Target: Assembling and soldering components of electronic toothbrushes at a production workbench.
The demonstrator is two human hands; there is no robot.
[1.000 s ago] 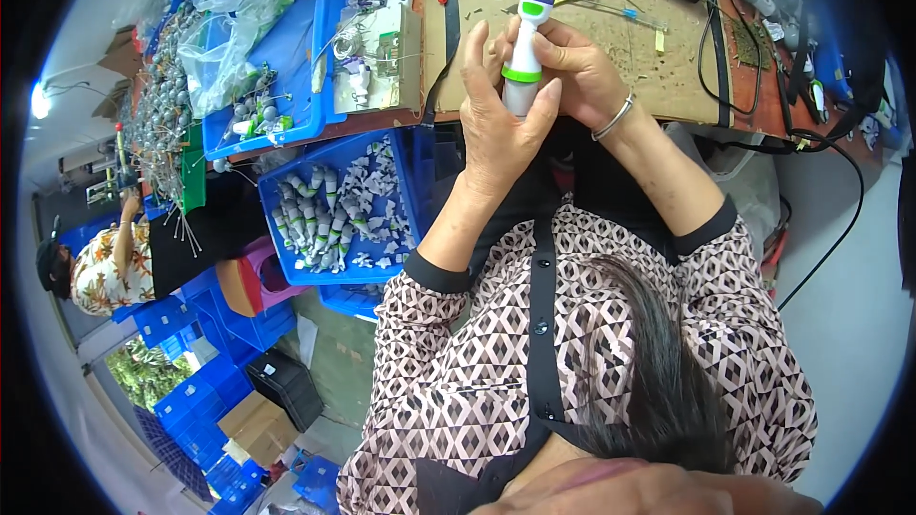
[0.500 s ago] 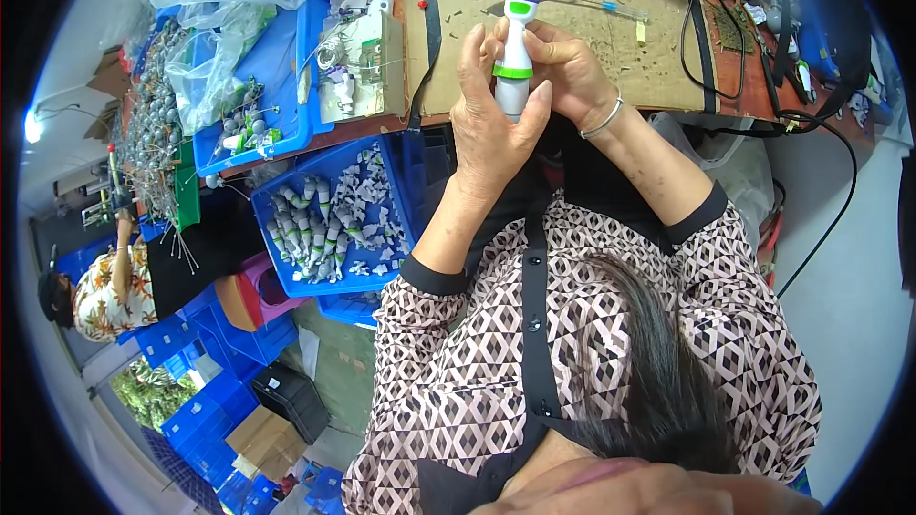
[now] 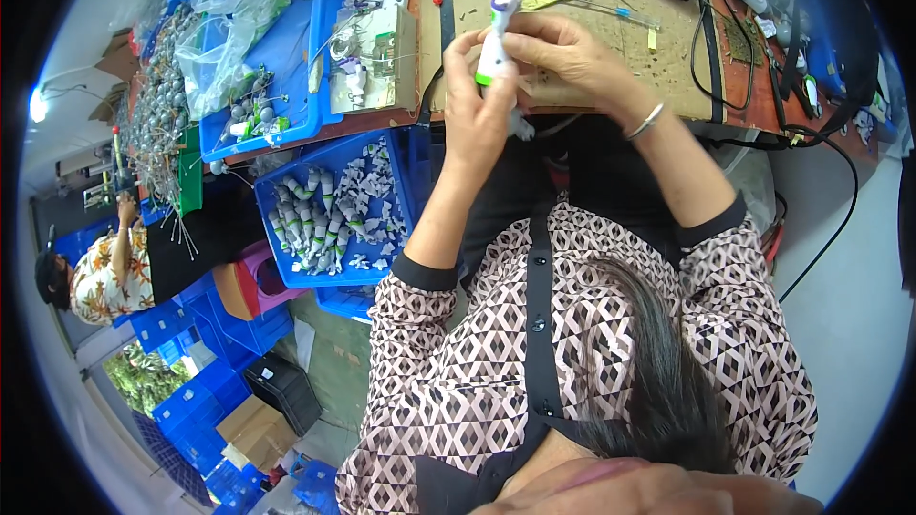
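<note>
left hand (image 3: 477, 110) is closed round a white-and-green device (image 3: 494, 52) over the cardboard (image 3: 677, 67), near side; right hand (image 3: 577, 55) curls against it, grip unclear. farther right, a yellow tag (image 3: 653, 39), too small to read.

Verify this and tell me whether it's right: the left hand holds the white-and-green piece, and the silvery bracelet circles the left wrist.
The wrist is wrong: the head view shows the silvery bracelet on the right wrist. The left hand does hold the white-and-green piece.

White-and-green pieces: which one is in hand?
The purple-trimmed piece between the left hand and right hand; those in the blue trays lie unheld.
</note>
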